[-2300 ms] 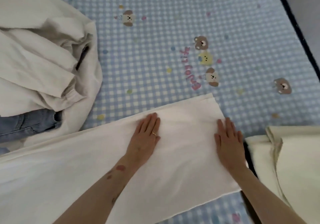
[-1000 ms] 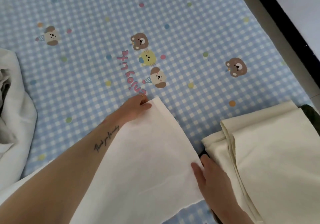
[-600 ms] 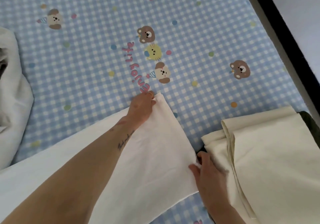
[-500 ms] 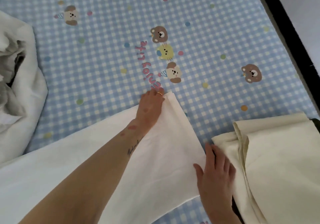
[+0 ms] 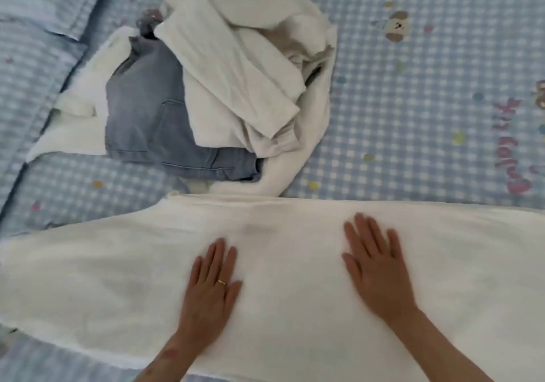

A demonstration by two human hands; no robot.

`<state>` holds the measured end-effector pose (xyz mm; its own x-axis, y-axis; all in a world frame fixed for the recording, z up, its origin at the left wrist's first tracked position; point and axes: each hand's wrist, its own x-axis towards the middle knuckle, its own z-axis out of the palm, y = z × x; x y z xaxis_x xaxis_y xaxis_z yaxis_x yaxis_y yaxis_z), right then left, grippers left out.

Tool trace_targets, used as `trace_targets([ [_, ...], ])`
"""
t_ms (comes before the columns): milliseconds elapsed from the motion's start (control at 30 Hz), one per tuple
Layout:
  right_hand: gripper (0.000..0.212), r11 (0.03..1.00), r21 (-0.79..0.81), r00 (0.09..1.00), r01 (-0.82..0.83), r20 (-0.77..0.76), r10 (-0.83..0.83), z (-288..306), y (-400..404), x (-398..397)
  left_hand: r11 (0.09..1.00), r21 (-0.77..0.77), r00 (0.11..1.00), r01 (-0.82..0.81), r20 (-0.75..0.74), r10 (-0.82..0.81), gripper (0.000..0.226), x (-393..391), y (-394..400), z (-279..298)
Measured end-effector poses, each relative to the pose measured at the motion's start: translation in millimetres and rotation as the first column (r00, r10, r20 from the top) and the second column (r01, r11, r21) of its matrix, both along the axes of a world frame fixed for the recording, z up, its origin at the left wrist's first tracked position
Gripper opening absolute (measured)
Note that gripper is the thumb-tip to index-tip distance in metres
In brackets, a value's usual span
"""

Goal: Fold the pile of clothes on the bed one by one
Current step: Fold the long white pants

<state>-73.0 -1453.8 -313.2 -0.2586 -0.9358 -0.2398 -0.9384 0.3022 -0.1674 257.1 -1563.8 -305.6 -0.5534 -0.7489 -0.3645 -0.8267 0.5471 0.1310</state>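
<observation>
A long white garment (image 5: 118, 272) lies flat across the near part of the bed, running from the left edge to the right edge of the view. My left hand (image 5: 211, 290) rests palm down on its middle, fingers straight, a ring on one finger. My right hand (image 5: 376, 266) lies flat on it further right, fingers spread. Behind the garment sits the pile of unfolded clothes (image 5: 236, 66): several white pieces heaped over a pair of light blue jeans (image 5: 147, 122).
The bed (image 5: 413, 116) has a blue-and-white checked sheet printed with bears, dots and pink lettering. A pillow in matching check (image 5: 32, 4) lies at the far left. Bare sheet shows to the right of the pile.
The view swung left from the garment's right end to its middle. Both hands left the end's corners and now lie flat on the cloth. The folded cream stack is out of view.
</observation>
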Motion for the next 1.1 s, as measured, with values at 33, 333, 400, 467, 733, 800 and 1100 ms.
trace_targets([
  [33, 0.057, 0.999, 0.014, 0.999, 0.034, -0.01, -0.034, 3.1, -0.8, 5.3, 0.999, -0.017, 0.999, -0.044, 0.026, 0.045, 0.062, 29.9, -13.4, 3.4],
  [333, 0.059, 0.98, -0.177, 0.985, -0.091, 0.127, 0.114, 44.5, -81.3, 238.1, 0.971, -0.1, 0.973, -0.218, 0.061, 0.224, 0.065, 201.1, -97.8, 29.3],
  [400, 0.056, 0.962, -0.162, 0.958, -0.218, 0.151, 0.243, 41.7, -120.5, 306.5, 0.947, -0.095, 0.949, -0.305, 0.053, 0.311, 0.065, 236.8, -113.3, 28.8],
  [467, 0.059, 0.965, -0.11, 0.96, -0.24, 0.121, 0.253, 32.6, -157.5, 340.2, 0.925, -0.09, 0.926, -0.369, 0.05, 0.375, 0.066, 274.3, -129.5, 26.7],
  [733, 0.066, 0.993, 0.002, 0.987, -0.12, 0.11, 0.119, 32.9, -170.6, 376.9, 0.741, -0.154, 0.756, -0.653, -0.171, 0.631, 0.056, 339.0, -144.7, 30.9],
  [800, 0.059, 0.99, -0.027, 0.979, -0.14, 0.147, 0.142, 38.8, -162.3, 398.2, 0.605, -0.011, 0.588, -0.796, -0.255, 0.768, 0.059, 346.4, -141.8, 36.2],
  [1100, 0.058, 0.964, 0.264, 0.783, 0.01, 0.598, -0.172, 66.5, -165.8, 420.7, 0.244, 0.671, 0.007, -0.7, -0.334, 0.942, 0.025, 307.8, -135.4, 130.3],
])
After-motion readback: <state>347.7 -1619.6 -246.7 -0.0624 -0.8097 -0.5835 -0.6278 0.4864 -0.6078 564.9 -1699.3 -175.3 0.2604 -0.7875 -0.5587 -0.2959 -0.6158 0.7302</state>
